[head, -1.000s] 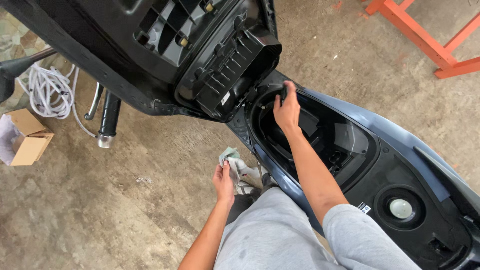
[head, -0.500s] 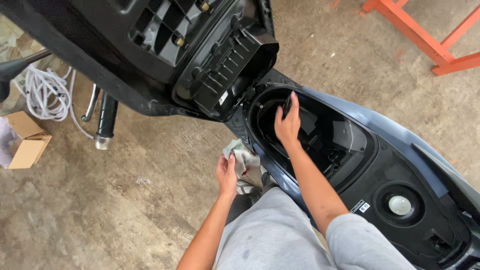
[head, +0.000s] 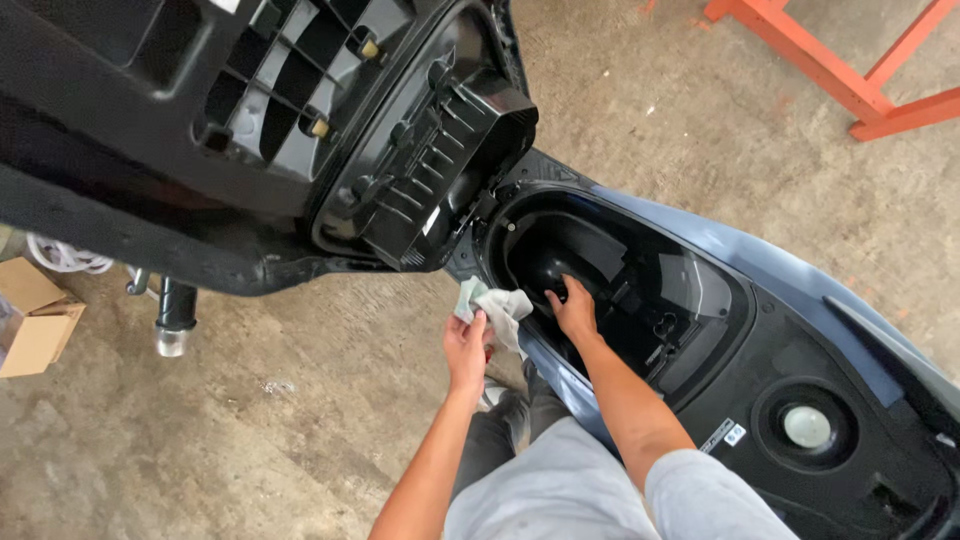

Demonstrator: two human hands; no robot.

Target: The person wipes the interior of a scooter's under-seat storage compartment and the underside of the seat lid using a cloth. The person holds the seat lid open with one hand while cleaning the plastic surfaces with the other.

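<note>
A blue-grey scooter stands with its seat lifted, showing the black storage compartment beneath. My right hand reaches down inside the front part of that compartment, fingers curled against the black plastic wall; whether it grips anything there is unclear. My left hand is just outside the scooter's left side and holds a crumpled pale grey-green rag close to the compartment rim. My grey shorts and knees show at the bottom.
A white fuel filler cap sits in the black panel behind the compartment. An orange metal frame stands at the top right. A cardboard box and white cable lie at the left on the concrete floor.
My right hand has moved from the compartment's far rim down deeper inside it. My left hand with the rag has risen closer to the rim. The view has shifted nearer.
</note>
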